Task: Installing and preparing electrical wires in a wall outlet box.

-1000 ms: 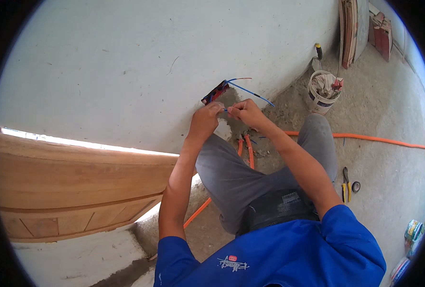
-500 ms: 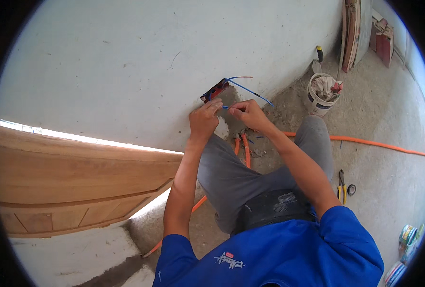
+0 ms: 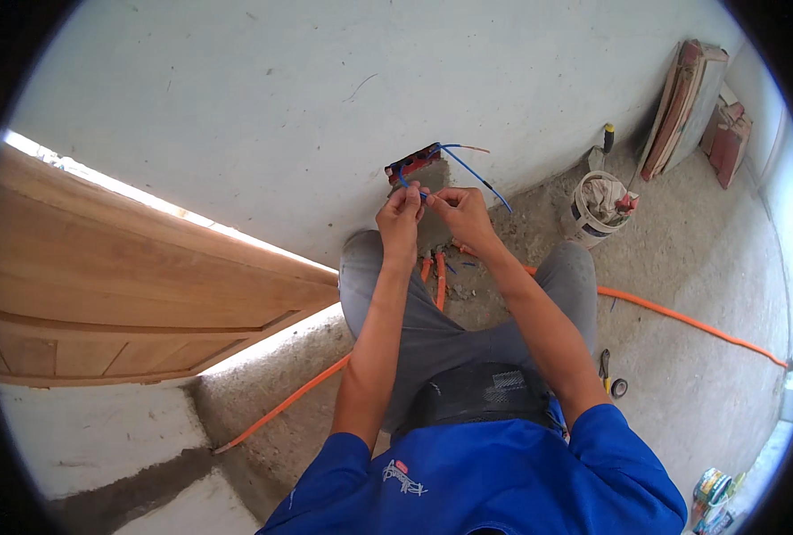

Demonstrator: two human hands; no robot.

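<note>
Low on the wall, a red electrical box (image 3: 398,169) is set in a patch of grey mortar, with blue wires coming out of it. Just below the box, my left hand (image 3: 401,218) pinches one blue wire (image 3: 424,194). Close beside it my right hand (image 3: 464,216) grips the same wire between thumb and fingers; the fingertips nearly meet and partly hide it. Another blue wire (image 3: 469,168) sticks out to the right, with a dark band partway along. Next to it a bare copper end (image 3: 476,149) points right.
Orange conduit (image 3: 659,308) crosses the floor on both sides of me. A bucket (image 3: 583,218) with rags and a trowel (image 3: 603,147) stand right by the wall. Pliers (image 3: 605,370) and a tape roll (image 3: 619,387) lie by my right side. A wooden door (image 3: 147,276) is at left.
The view has turned, so the door and the bucket sit differently in it. My left hand has turned to a more upright pinch, and both hands stay on the blue wire.
</note>
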